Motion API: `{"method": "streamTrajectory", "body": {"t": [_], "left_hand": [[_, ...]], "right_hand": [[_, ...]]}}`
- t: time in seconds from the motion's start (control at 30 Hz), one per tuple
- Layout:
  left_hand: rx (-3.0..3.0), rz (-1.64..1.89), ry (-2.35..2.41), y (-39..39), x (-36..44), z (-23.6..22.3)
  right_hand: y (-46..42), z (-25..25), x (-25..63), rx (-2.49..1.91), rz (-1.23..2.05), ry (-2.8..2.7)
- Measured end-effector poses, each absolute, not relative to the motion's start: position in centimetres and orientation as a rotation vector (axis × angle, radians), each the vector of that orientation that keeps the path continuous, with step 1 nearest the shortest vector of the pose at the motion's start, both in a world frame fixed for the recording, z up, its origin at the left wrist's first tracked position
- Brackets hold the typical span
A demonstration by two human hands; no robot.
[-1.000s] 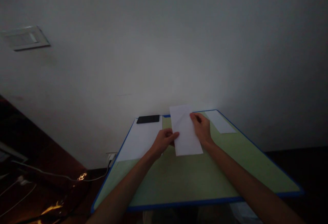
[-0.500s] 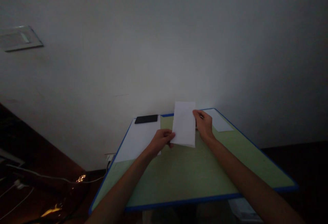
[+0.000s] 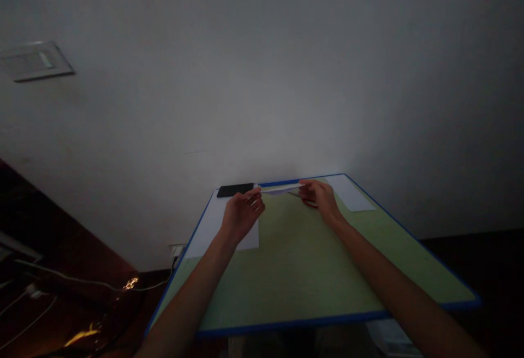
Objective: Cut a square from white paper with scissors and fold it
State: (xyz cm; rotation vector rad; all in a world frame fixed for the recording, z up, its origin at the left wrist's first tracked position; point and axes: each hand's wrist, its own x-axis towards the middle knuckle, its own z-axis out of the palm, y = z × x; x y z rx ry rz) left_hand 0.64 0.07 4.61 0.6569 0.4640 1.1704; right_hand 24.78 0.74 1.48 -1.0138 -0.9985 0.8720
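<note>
Both my hands hold a folded white paper (image 3: 280, 188) above the far part of a green table top with a blue edge (image 3: 311, 270). The paper is seen almost edge-on, as a thin pale strip between the hands. My left hand (image 3: 241, 214) pinches its left end with curled fingers. My right hand (image 3: 319, 198) grips its right end.
A white sheet (image 3: 213, 224) lies flat at the table's far left, partly under my left hand. A black phone (image 3: 234, 190) lies at the far edge beside it. Another white sheet (image 3: 350, 193) lies at the far right. White wall behind; cables (image 3: 61, 281) on the dark floor at left.
The paper, upright and facing me before, has been tipped flat and moved toward the far edge. Both hands moved away from me with it; the left hand shifted left.
</note>
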Motion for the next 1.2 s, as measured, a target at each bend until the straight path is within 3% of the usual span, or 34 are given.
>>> {"method": "streamTrajectory", "body": {"t": [0.3, 0.43, 0.6, 1.2], "left_hand": [[0.957, 1.517, 0.686, 0.2, 0.7, 5.5], [1.194, 1.631, 0.849, -0.1, 1.0, 5.3], [1.166, 1.409, 0.831, -0.7, 1.6, 5.0], [1.513, 1.22, 0.966, -1.3, 2.1, 4.1]], "right_hand": [[0.4, 1.8, 24.9, -1.109, 0.361, -1.455], [-0.6, 3.1, 25.1, -1.027, 0.578, -1.556], [-2.1, 4.2, 23.6, -0.939, 0.965, -1.528], [-1.8, 3.0, 21.9, -0.968, 0.907, -1.325]]}}
